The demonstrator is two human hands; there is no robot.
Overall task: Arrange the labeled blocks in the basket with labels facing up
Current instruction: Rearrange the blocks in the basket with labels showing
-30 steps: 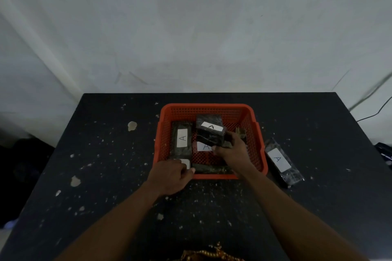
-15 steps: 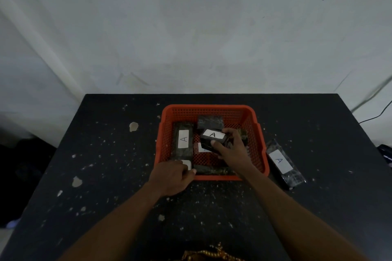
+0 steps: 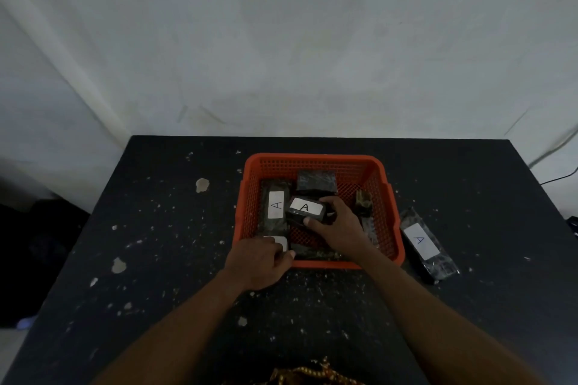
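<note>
An orange mesh basket [image 3: 316, 160] sits mid-table and holds several dark marbled blocks. My right hand [image 3: 336, 223] grips one block [image 3: 305, 208] inside the basket, its white "A" label facing up. To its left lies a long block [image 3: 275, 205] with an "A" label up. A block [image 3: 316, 180] at the back shows no label, and another [image 3: 363, 201] stands by the right wall. My left hand [image 3: 258, 262] is at the basket's near left corner, fingers curled over a white-labelled block [image 3: 281, 242] there. One labelled block [image 3: 420, 242] lies on the table right of the basket.
The black table [image 3: 156, 244] is speckled with pale chips and flecks. A white wall rises behind it. A cable [image 3: 560, 178] runs off the far right edge. Something golden and patterned [image 3: 309, 375] shows at the bottom edge.
My right hand has drawn the labelled block from the back of the basket toward its middle and left, and lowered it. The block that lay beneath it at the back is now uncovered. My left hand has stayed put.
</note>
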